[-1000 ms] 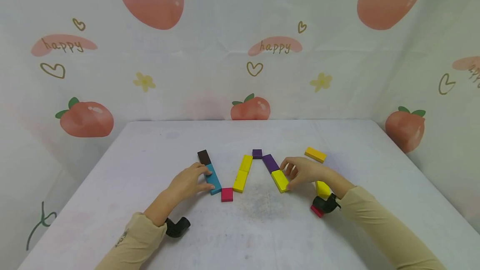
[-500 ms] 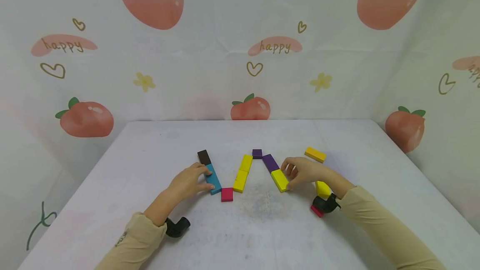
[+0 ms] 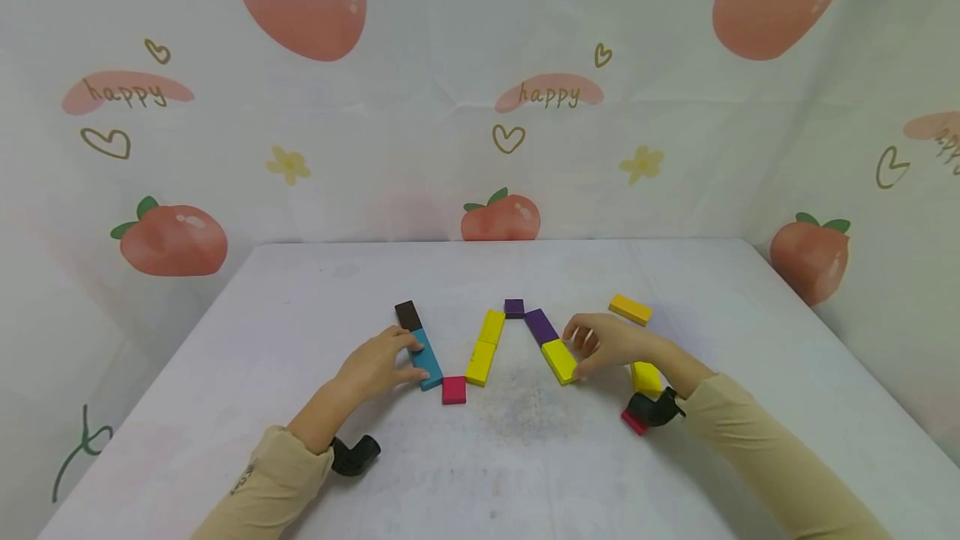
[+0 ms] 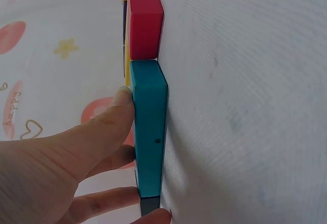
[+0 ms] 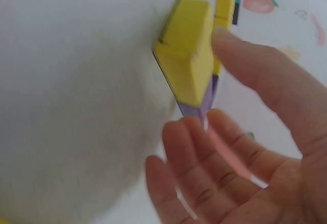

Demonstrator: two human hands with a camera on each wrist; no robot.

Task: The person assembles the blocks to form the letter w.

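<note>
In the head view my left hand (image 3: 377,363) rests its thumb and fingertips on a blue block (image 3: 430,363). The left wrist view puts the thumb at the upper edge of this block, with fingers reaching the dark brown block (image 3: 408,315) at its far end. A red block (image 3: 453,390) lies at its near end. My right hand (image 3: 611,340) is beside a yellow block (image 3: 558,360), thumb at its right edge; its other fingers are loosely bent near the purple block (image 3: 541,326). Together the blocks form a zigzag line with two yellow blocks (image 3: 486,348) and a small purple block (image 3: 514,308).
An orange-yellow block (image 3: 630,309) lies beyond my right hand. Another yellow block (image 3: 646,378) and a red block (image 3: 633,422) are partly covered by the right forearm and its black wrist mount (image 3: 654,408). A printed cloth (image 3: 420,107) hangs behind the white table (image 3: 495,473).
The yellow block by my right hand has shifted very slightly left, closer in line with the purple block. My left hand has stayed in place on the blue block.
</note>
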